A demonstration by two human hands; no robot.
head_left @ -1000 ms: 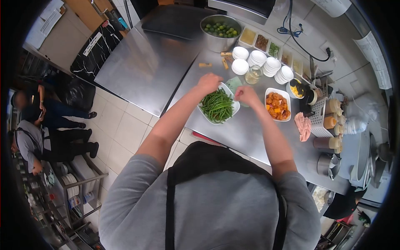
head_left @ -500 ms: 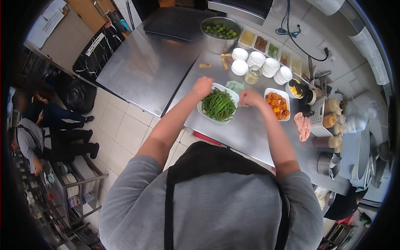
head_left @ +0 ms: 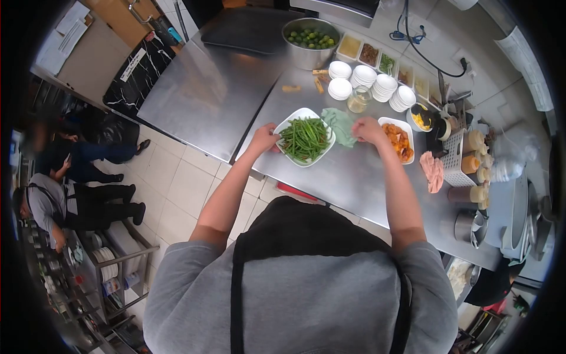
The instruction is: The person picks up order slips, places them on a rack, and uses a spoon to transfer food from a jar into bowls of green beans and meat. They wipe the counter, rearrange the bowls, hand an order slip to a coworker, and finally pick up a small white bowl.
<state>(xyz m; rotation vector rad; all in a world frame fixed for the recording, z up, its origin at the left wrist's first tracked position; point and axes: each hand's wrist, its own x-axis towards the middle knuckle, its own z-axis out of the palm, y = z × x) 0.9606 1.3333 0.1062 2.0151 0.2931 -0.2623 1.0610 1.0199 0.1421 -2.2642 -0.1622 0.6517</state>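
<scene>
A white squarish bowl [head_left: 328, 146] heaped with green beans [head_left: 305, 139] rests on the steel counter in front of me. My left hand [head_left: 263, 139] grips the bowl's left rim, fingers closed on it. Just right of the bowl lies a crumpled pale green cloth [head_left: 338, 125]. My right hand [head_left: 369, 130] has its fingers closed on the cloth's right edge. Close by that hand's right side stands a second white dish [head_left: 412, 131] of orange, sauce-coated pieces [head_left: 400, 142]; the forearm passes over its near left edge.
Behind are stacked small white dishes [head_left: 364, 75], a glass jar [head_left: 359, 100] and a metal pot of green fruit [head_left: 311, 59]. To the right lie a pink cloth [head_left: 432, 172] and a white basket [head_left: 455, 166] beside sauce bottles. Two people stand at far left.
The bowl has turned and shifted slightly left. My left hand has moved down along its left side. My right hand has moved right, away from the bowl, and the green cloth is more spread out.
</scene>
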